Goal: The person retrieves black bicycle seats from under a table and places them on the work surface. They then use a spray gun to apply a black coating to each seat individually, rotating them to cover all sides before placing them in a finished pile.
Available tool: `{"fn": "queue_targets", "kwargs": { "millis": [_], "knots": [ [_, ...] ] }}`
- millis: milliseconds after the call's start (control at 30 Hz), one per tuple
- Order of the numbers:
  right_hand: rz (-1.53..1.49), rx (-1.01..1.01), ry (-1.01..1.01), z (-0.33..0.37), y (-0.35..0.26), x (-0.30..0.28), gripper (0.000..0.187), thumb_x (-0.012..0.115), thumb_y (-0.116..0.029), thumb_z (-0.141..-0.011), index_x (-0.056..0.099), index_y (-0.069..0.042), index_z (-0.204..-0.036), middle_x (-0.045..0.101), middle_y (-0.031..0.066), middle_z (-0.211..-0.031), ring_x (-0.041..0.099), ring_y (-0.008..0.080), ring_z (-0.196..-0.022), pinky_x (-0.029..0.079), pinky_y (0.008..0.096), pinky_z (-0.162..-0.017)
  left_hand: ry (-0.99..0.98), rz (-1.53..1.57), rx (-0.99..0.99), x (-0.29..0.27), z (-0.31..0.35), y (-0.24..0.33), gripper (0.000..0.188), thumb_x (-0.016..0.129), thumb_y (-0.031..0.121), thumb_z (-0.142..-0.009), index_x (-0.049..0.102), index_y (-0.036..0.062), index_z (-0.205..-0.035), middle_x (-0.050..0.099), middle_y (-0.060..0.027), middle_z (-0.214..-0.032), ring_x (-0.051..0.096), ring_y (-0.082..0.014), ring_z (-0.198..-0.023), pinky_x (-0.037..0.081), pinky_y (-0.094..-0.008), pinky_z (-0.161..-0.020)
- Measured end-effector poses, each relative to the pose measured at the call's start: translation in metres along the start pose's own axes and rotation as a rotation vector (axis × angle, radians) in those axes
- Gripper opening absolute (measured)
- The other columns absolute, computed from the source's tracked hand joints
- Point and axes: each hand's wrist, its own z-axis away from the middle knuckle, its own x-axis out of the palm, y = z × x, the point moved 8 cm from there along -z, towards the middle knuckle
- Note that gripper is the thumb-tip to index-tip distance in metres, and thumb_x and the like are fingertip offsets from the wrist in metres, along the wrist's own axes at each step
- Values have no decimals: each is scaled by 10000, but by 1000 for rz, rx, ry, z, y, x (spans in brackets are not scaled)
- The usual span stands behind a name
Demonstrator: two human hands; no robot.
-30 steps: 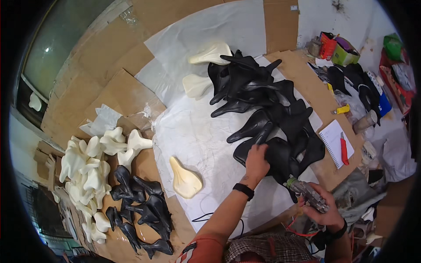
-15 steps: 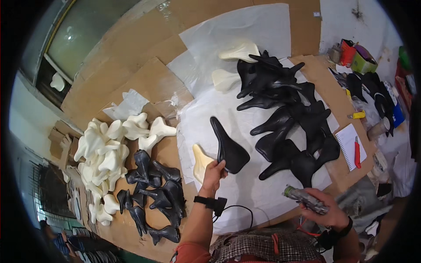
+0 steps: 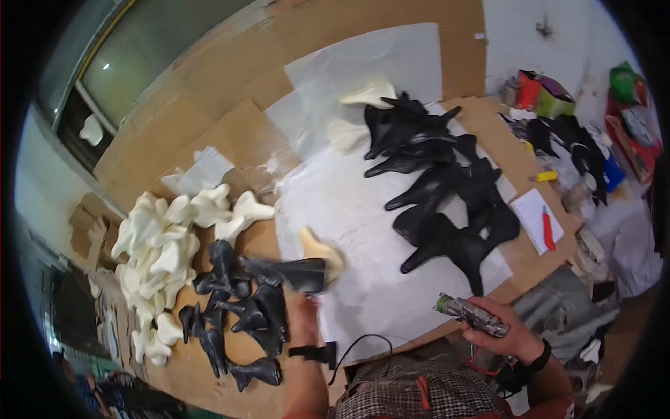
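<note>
My left hand (image 3: pixel 302 311) grips a black bicycle saddle (image 3: pixel 296 274), which is smeared by motion beside the pile of dark saddles (image 3: pixel 269 314) at the left. Just behind it a bare cream saddle (image 3: pixel 321 253) lies on the white paper, partly covered by the black one. My right hand (image 3: pixel 499 328) is closed round a grey mottled, stick-shaped tool (image 3: pixel 474 314) with a green end, held over the table's near edge. Many black saddles (image 3: pixel 453 244) lie heaped on the right of the paper, with two cream ones (image 3: pixel 347 135) at their far end.
A heap of cream saddles (image 3: pixel 157 244) fills the left of the cardboard-covered table (image 3: pixel 209 133). On the right are a spiral notebook (image 3: pixel 534 220) with a red-handled tool (image 3: pixel 548 230), a yellow object (image 3: pixel 546 176) and assorted bags. A black cable (image 3: pixel 363 339) loops near my waist.
My left hand has swung the black saddle left, from over the middle of the paper to the edge of the dark pile. The saddle has turned sideways. My right hand keeps its tool.
</note>
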Motion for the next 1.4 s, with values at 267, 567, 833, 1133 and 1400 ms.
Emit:
{"fn": "queue_targets", "kwargs": {
  "millis": [267,567,833,1133,1400],
  "knots": [
    [-127,52,294,42,28,-77,526,678,-76,-793,439,-2,-1256,606,57,-953,572,102,-868,466,260,-764,-123,-606,69,103,1,-56,290,587,85,-826,554,35,-1110,614,-52,-903,577,-144,-694,479,-254,-598],
    [-43,36,335,47,28,-158,526,683,-102,-785,451,6,-1244,601,54,-942,569,105,-833,464,262,-760,-908,-1384,888,341,67,-190,235,624,15,-709,623,37,-943,616,-133,-952,585,-332,-871,471,-400,-782],
    [-80,78,-68,0,35,-143,529,690,-105,-772,460,0,-1237,604,57,-950,576,112,-843,461,263,-750,-264,-603,-123,232,5,-93,70,570,121,-866,568,66,-824,566,-9,-642,490,-98,-436,351,-217,-406],
    [-64,-165,-49,-44,-14,-110,483,666,-79,-766,470,25,-1195,624,58,-873,592,107,-776,482,250,-708,-81,-389,-314,126,31,-109,71,575,129,-855,562,81,-804,521,6,-588,454,-108,-418,333,-234,-388],
    [-134,9,-3,-22,30,-122,534,679,-90,-768,447,12,-1238,615,65,-931,585,104,-830,476,249,-766,377,115,138,27,34,-9,296,588,179,-866,516,23,-1106,560,-76,-940,571,-184,-668,472,-266,-543]
  ]
}}
